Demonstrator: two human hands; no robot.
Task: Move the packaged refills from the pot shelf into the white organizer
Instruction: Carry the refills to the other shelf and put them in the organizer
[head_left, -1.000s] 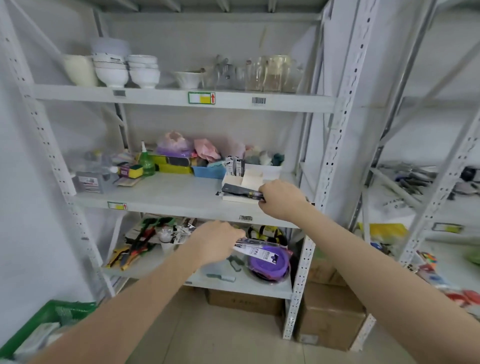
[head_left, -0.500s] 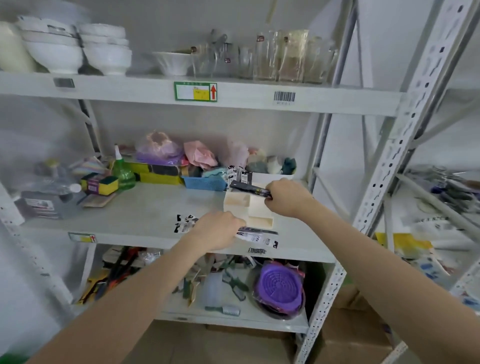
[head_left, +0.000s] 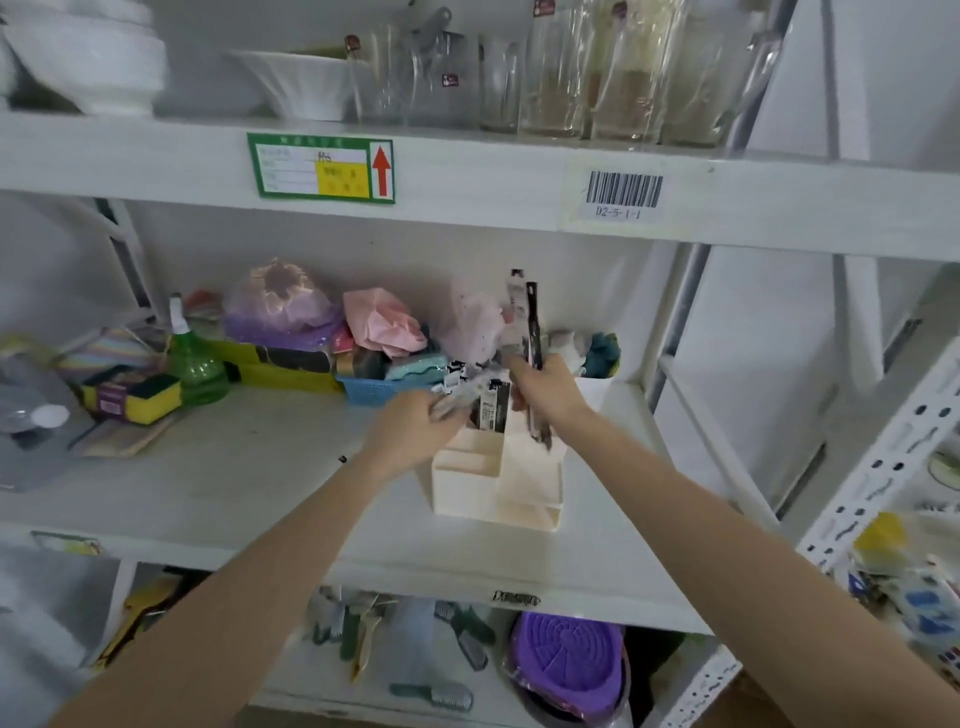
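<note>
Both hands over the white compartmented plastic organizer (head_left: 497, 480) on the middle shelf (head_left: 218, 483). Right hand (head_left: 540, 387) closed around a long, narrow black-and-white packaged refill (head_left: 531, 327), long axis near upright, lower end poking below the fist over the organizer's rear right compartment. Left hand (head_left: 415, 426) pinches a blurred bundle of similar packets (head_left: 480, 395), tilted, directly above the rear left slots. Judgement: the right hand's pack is nearer seating and needs only a straight descent. Legible writing: barcode label (head_left: 623, 195) on the upper shelf edge reads "D2-5-1-1"; green and yellow tag (head_left: 320, 167) with a red arrow, text unreadable.
</note>
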